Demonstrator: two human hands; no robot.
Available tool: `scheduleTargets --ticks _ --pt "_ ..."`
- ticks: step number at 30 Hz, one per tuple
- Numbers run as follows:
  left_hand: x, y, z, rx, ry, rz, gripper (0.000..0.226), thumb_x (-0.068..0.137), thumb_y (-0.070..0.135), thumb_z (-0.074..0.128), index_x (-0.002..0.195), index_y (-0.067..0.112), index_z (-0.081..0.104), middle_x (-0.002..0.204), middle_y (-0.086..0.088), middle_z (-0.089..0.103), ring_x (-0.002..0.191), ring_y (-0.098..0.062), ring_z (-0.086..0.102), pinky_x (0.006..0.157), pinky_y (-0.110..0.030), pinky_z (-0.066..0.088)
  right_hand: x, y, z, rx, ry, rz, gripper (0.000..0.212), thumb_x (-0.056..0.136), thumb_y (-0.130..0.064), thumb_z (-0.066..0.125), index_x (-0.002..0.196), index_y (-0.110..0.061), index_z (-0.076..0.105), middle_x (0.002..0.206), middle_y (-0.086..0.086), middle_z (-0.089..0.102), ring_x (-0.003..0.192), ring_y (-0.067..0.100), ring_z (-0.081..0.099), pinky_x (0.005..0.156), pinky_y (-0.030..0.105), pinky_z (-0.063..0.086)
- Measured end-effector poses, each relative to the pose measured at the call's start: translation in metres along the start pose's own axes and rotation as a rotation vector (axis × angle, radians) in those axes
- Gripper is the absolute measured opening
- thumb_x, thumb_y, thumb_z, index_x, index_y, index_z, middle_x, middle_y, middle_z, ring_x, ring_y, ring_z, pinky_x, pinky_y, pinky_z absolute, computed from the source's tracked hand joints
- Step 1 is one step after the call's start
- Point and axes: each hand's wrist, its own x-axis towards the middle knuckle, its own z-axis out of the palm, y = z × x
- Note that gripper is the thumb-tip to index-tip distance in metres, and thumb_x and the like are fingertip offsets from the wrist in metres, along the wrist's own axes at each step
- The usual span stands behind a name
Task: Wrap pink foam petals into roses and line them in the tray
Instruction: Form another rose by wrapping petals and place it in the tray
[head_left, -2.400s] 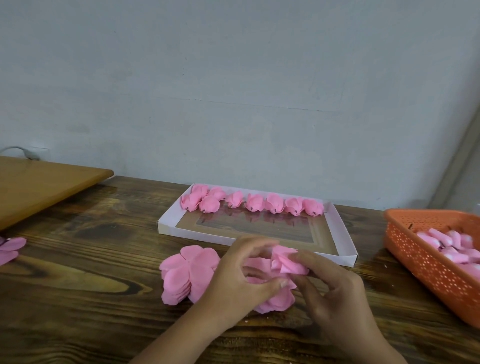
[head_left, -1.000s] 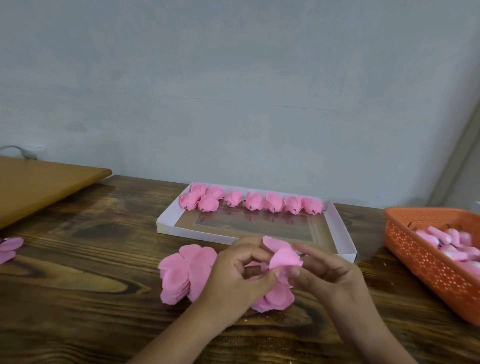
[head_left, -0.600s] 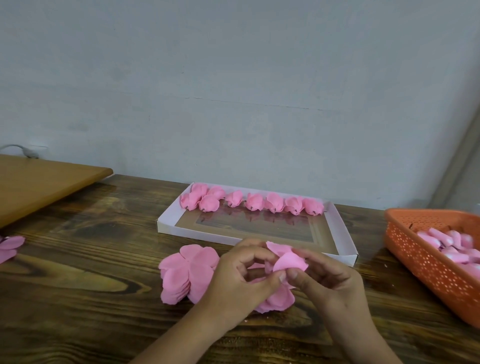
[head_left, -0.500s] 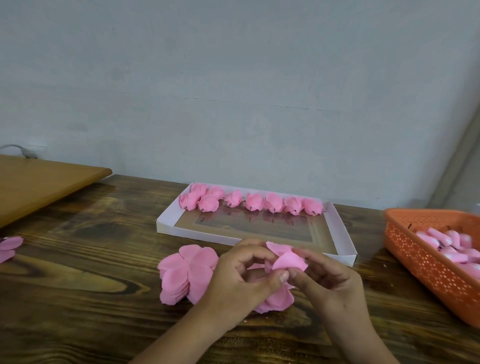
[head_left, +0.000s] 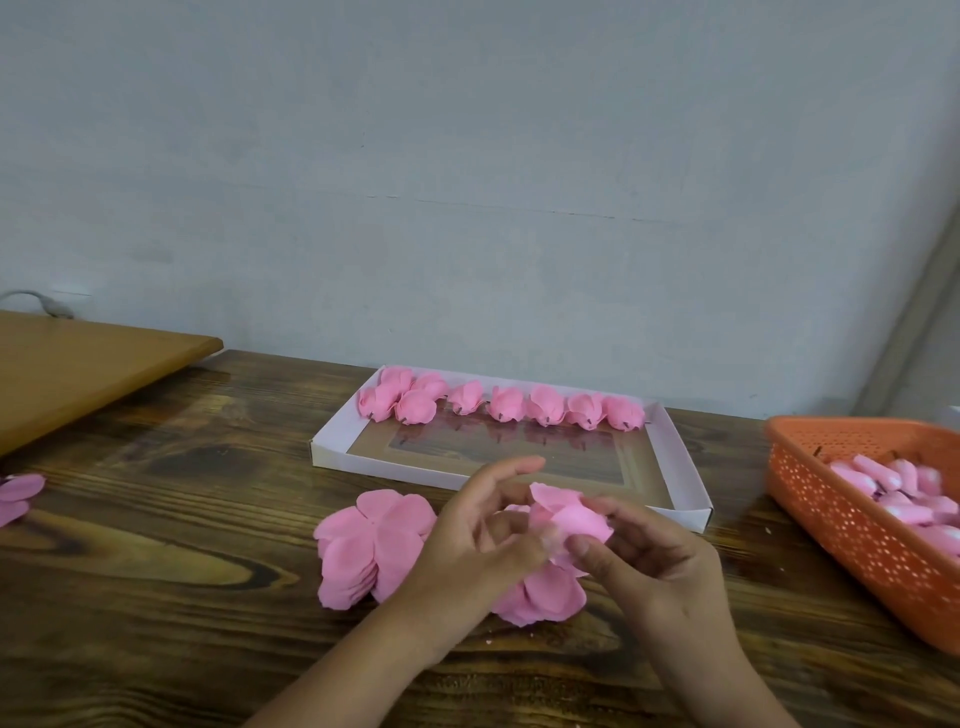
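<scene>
Since the earlier frame the left hand (head_left: 483, 540) has loosened, its index finger now lifted straight while the thumb stays against the half-wrapped rose (head_left: 569, 517). The right hand (head_left: 649, 551) pinches that rose between thumb and curled fingers (head_left: 584, 548), just above the loose petals (head_left: 374, 545) piled on the worktop (head_left: 156, 571). The step in hand looks like folding another petal around the bud; motion blur hides the exact contact, so the left thumb's hold is probably light. Next the left fingers must close the petal snugly, then the rose joins the row of finished roses (head_left: 506, 404) along the tray (head_left: 685, 488) back wall.
</scene>
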Motion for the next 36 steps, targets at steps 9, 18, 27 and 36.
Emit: scheduleTargets --ticks 9,18,27,36 --pt "0.0 -0.006 0.003 0.066 0.104 0.083 0.059 0.074 0.014 0.083 0.117 0.05 0.064 0.111 0.004 0.074 0.102 -0.018 0.072 0.081 -0.023 0.056 -0.001 0.0 0.001 0.04 -0.026 0.075 0.035 0.063 -0.006 0.077 0.098 -0.007 0.073 0.089 0.014 0.077 0.077 0.021 0.073 0.066 0.028 0.059" --pt "0.0 -0.005 0.005 0.092 0.103 0.103 0.067 0.077 0.011 0.081 0.12 0.058 0.059 0.115 0.008 0.072 0.106 -0.018 0.071 0.079 -0.025 0.058 -0.003 -0.005 0.0 0.144 -0.091 0.203 0.037 0.068 -0.023 0.077 0.104 -0.028 0.075 0.101 0.012 0.076 0.09 0.029 0.074 0.068 0.03 0.058" --pt "0.0 0.0 -0.002 0.211 0.008 0.107 0.051 0.084 0.015 0.076 0.12 0.049 0.064 0.114 0.004 0.069 0.108 -0.017 0.069 0.084 -0.031 0.059 0.0 -0.003 -0.004 0.121 -0.121 0.152 0.032 0.069 -0.009 0.074 0.1 -0.017 0.078 0.098 0.019 0.076 0.085 0.029 0.074 0.066 0.03 0.059" --pt "0.003 0.007 -0.014 0.396 -0.009 0.1 0.039 0.091 0.002 0.067 0.105 0.037 0.077 0.105 0.011 0.074 0.094 -0.011 0.069 0.08 -0.034 0.06 0.003 -0.005 -0.009 0.11 -0.219 0.215 0.03 0.075 -0.001 0.072 0.104 0.0 0.074 0.1 0.025 0.074 0.088 0.035 0.073 0.066 0.033 0.059"
